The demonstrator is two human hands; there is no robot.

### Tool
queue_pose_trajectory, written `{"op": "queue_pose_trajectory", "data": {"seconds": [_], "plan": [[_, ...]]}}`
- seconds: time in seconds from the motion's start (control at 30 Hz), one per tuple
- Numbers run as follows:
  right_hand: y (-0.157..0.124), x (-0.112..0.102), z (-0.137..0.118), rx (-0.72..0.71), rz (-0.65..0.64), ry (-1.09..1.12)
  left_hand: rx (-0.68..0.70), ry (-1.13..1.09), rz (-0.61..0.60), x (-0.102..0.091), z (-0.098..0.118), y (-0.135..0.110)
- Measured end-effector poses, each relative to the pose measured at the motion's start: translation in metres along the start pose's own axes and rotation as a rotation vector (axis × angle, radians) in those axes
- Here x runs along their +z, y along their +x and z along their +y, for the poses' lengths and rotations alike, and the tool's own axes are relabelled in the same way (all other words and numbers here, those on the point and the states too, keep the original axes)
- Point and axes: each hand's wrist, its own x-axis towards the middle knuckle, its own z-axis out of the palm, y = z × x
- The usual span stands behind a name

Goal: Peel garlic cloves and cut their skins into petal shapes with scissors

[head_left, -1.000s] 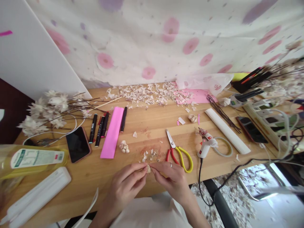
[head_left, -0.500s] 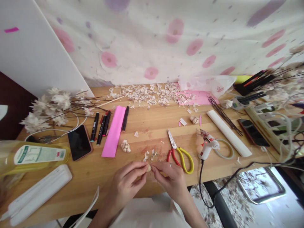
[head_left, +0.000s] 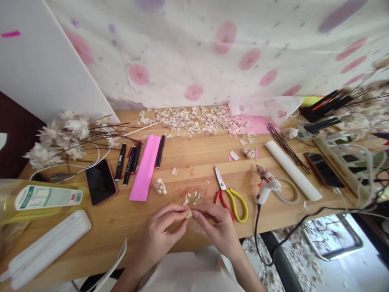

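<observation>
Above the table's front edge, a small pale garlic clove is pinched between my two hands. My left hand grips it between thumb and fingertips. From the other side, the thumb and forefinger of my right hand close on it too. Just beyond the fingertips lie bits of peeled skin. A garlic bulb rests to the left of them, and a second garlic bulb sits farther back on the right. Scissors with red and yellow handles lie beside my right hand, blades half apart.
On the right are a white glue gun, its black cord and a white paper roll. Pink paper, black markers, a phone and a yellow bottle lie left. Dry flakes cover the back.
Both hands stay pinched on the garlic clove, with only a slight shift of the fingers; the right forefinger lies more over it. The view has moved a little.
</observation>
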Motion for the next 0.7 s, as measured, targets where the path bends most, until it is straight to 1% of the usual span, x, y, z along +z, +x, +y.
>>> {"op": "queue_pose_trajectory", "data": {"seconds": [0.17,0.37,0.47,0.6,0.7], "plan": [[0.000,-0.002,-0.001,-0.064,-0.009,-0.074,-0.017,0.013,-0.019,-0.002,0.001,-0.002],[0.000,-0.010,-0.007,-0.117,-0.085,-0.145,-0.009,0.019,-0.019,0.000,0.001,-0.004],[-0.001,-0.013,-0.008,-0.105,-0.100,-0.121,-0.005,0.019,-0.032,0.000,0.001,-0.004],[0.000,-0.014,-0.008,-0.088,-0.086,-0.058,0.057,0.052,-0.079,-0.002,0.002,-0.004],[0.000,-0.013,-0.007,-0.132,-0.077,-0.063,0.079,0.094,-0.121,-0.004,0.003,-0.004]]}}
